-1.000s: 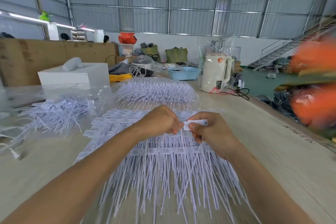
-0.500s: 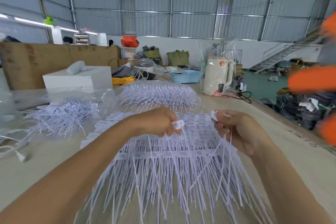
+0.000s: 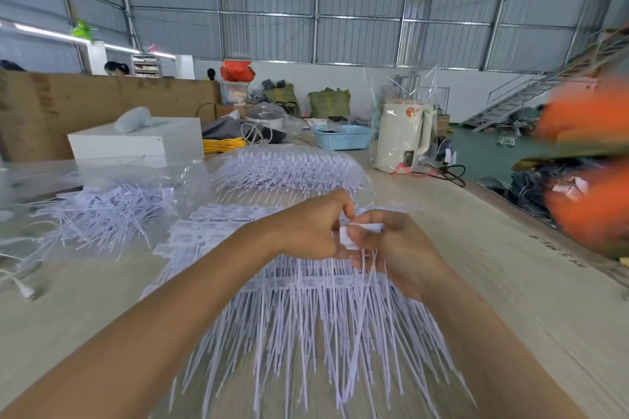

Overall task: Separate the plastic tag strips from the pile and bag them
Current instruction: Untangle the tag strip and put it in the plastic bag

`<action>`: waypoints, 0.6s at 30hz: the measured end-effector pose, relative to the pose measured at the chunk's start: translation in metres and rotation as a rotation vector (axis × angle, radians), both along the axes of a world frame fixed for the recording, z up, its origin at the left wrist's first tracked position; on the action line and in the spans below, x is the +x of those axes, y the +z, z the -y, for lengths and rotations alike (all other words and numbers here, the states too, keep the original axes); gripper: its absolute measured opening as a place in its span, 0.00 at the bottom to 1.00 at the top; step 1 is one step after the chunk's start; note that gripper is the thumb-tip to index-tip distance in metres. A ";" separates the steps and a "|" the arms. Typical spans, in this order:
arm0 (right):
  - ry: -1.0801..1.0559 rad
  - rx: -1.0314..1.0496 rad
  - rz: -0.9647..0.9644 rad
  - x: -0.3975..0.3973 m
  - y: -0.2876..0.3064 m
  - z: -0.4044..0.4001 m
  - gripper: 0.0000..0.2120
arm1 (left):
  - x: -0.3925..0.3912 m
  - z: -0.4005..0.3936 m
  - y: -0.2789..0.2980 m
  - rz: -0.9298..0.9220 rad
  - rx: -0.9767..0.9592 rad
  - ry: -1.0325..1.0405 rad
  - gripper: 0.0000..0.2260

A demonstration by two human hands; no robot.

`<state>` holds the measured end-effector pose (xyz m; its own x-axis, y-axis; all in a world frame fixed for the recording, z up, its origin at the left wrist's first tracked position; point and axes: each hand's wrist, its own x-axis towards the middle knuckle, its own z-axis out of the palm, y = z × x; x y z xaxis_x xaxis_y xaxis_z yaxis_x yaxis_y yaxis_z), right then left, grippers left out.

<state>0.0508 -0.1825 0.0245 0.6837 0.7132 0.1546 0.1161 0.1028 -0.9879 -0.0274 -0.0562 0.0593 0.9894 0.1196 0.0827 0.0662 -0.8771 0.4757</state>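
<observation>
While pinching one white tag point(image 3: 360, 235) between both thumbs and forefingers above the pile point(image 3: 316, 309), left hand point(image 3: 311, 226) and right hand point(image 3: 394, 250) closed on it together, right also clutching a few loose tails: separating step, judged mid-way. Next: pull apart cleanly, without dragging neighbouring strips, then drop onto loose heap in bag point(image 3: 102, 211) at left.

Both forearms are bare to the frame edge, no sleeves, rings or watch.
</observation>
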 end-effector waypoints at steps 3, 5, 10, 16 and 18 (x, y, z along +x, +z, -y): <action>-0.049 0.060 0.050 0.002 -0.001 0.001 0.08 | -0.001 -0.006 -0.001 0.012 -0.037 0.061 0.15; -0.080 0.072 0.072 0.003 -0.002 0.000 0.07 | -0.002 -0.011 -0.003 -0.018 -0.041 0.064 0.10; -0.161 0.004 0.167 0.006 -0.005 -0.004 0.06 | -0.006 -0.012 -0.008 0.023 -0.080 0.122 0.11; -0.129 -0.032 0.257 0.005 -0.008 -0.007 0.04 | -0.005 -0.009 -0.005 0.015 0.028 0.204 0.14; -0.117 -0.015 0.274 0.002 -0.006 -0.007 0.05 | -0.005 -0.008 -0.004 0.044 -0.004 0.199 0.14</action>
<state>0.0529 -0.1759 0.0182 0.6958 0.6352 0.3352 0.3891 0.0588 -0.9193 -0.0328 -0.0478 0.0548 0.9415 0.3132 0.1246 0.2174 -0.8466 0.4858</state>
